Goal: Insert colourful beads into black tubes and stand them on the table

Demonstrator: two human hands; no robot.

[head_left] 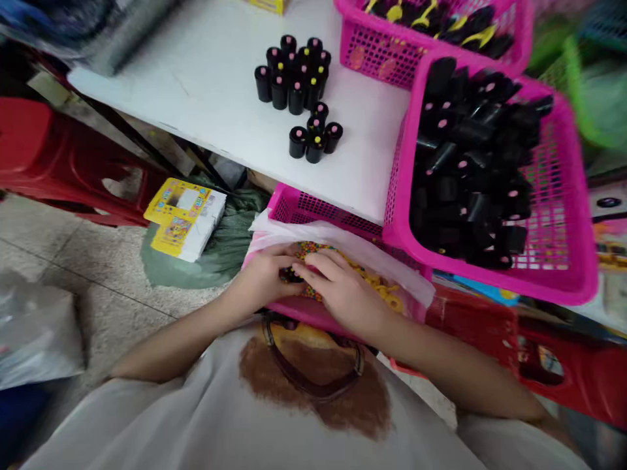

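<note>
My left hand [263, 279] is curled round a small black cylinder [290, 274], mostly hidden by the fingers. My right hand [345, 287] has its fingertips pressed together at the cylinder's end; whatever they pinch is too small to make out. Both hands are over a pink basket [313, 207] lined with a white plastic sheet [318, 230]. Inside lie many tiny coloured beads [309, 249] and yellow plastic pieces [389, 294]. On the white table [206, 98] stand several upright black cylinders [296, 94] with pink or yellow dots on top.
A large pink basket [582, 261] of black cylinders stands at the right. Behind it is another pink basket [377, 59] with black and yellow parts. Flattened yellow boxes [183, 219] lie left of my lap, and a red stool [53, 150] stands farther left.
</note>
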